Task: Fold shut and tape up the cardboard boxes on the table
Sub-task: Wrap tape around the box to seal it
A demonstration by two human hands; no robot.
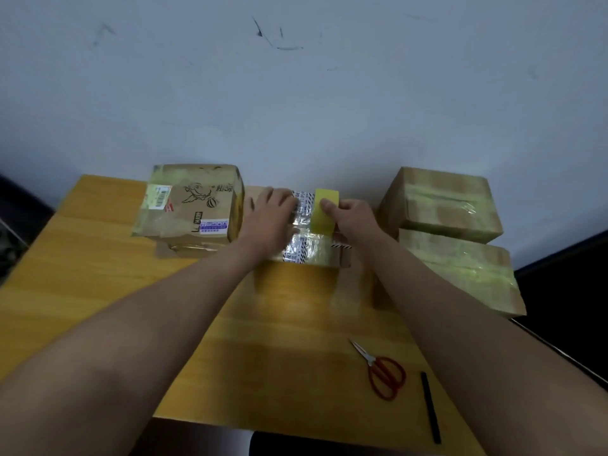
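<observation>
Yellow tabletop [98,291] under a scuffed wall: left hand [273,209] lies flat, seemingly pressing the middle box [309,248], right hand [348,215] grips the tape roll [324,210] over it. Light, stiff cardboard; hold the roll's sides, film's slippery.

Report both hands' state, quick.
Left hand: open, fingers pressing flat on the middle box.
Right hand: gripping the yellow tape roll on that box.
</observation>
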